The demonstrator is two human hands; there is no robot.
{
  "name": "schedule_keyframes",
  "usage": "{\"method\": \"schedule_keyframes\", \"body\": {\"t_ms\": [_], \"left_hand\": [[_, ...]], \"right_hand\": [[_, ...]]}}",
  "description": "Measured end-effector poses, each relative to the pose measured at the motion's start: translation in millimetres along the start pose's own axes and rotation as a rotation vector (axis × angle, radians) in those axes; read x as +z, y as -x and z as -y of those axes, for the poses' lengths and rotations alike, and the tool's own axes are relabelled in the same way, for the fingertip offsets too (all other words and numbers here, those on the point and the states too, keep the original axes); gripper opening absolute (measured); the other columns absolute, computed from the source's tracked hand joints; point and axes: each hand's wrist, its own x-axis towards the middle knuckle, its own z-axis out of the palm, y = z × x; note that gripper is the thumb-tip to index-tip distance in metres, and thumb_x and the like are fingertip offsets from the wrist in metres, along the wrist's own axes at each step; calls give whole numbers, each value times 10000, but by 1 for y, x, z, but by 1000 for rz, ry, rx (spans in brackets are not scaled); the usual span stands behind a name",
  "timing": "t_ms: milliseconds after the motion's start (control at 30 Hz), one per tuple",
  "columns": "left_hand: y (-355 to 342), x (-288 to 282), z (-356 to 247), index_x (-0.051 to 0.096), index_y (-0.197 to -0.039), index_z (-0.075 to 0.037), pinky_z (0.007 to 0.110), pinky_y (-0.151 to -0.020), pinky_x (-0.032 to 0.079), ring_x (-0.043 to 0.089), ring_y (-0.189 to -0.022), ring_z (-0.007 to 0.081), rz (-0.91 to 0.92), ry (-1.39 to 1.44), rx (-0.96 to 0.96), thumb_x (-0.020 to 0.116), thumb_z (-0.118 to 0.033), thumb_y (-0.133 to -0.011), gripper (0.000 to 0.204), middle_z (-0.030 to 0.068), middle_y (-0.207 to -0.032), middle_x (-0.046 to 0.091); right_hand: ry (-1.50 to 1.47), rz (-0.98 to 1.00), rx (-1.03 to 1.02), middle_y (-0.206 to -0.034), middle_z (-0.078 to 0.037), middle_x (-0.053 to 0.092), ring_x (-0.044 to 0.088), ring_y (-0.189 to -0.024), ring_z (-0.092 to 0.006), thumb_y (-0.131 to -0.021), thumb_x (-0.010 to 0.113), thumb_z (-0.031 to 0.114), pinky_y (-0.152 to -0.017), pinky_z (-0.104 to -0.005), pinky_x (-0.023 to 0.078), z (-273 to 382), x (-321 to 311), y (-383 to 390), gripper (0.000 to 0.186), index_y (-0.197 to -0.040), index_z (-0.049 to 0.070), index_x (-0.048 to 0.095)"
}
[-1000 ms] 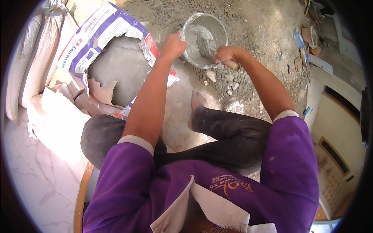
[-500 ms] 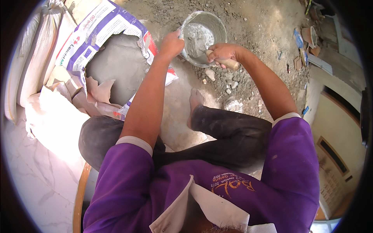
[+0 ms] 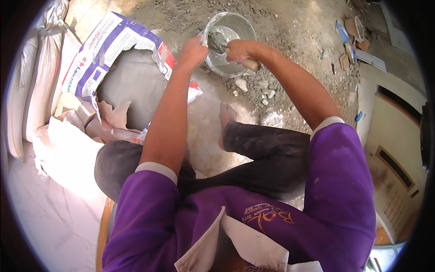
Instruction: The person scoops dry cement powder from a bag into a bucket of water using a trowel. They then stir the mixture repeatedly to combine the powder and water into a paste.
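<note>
A round grey bucket (image 3: 246, 30) stands on the ground ahead of me, with wet grey mortar inside. My left hand (image 3: 194, 52) is closed on its left rim. In my right hand (image 3: 242, 51), over the near right part of the bucket, is a trowel whose wooden handle (image 3: 252, 65) sticks out toward me. The trowel's front end reaches into the bucket, where a dark grey lump of mortar (image 3: 218, 41) shows. My fingers hide part of the tool, and mortar covers its blade.
Left of the bucket lies a torn paper bag (image 3: 106, 35) of grey powder (image 3: 132, 84). Pale sacks (image 3: 43, 86) line the far left. Small stones (image 3: 241, 84) lie near the bucket on rough ground. A pot (image 3: 355, 28) and scraps lie at the right, and my bare foot (image 3: 226, 115) is close.
My right hand and the trowel have moved left across the bucket, and a mortar lump now shows at the tool's front end. My left hand keeps its hold on the rim.
</note>
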Motion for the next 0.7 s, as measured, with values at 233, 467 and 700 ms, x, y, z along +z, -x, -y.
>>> {"method": "schedule_keyframes", "body": {"t_ms": [233,467,700], "left_hand": [[-13,0,39,548,-1342,3,385,-1055,407,543,-1251,363,24,138,-121,571,-163,-856,514,254,-1319,572],[-21,10,28,552,-1334,11,386,-1046,415,556,-1234,369,43,133,-42,565,-151,-842,518,262,-1296,585],[-12,5,40,552,-1339,4,398,-1047,413,562,-1221,381,41,146,-104,553,-152,-826,536,280,-1278,588]], "right_hand": [[154,67,-106,-912,-229,676,680,-762,-298,-804,574,79,-679,-426,553,-10,-20,78,287,-1041,-77,614],[619,-274,56,-997,-213,704,680,-813,-341,-781,582,70,-739,-458,533,-52,-22,11,264,-992,12,730],[-109,277,104,-742,-119,634,627,-614,-227,-817,632,93,-511,-365,514,-21,13,9,209,-991,-22,633]]}}
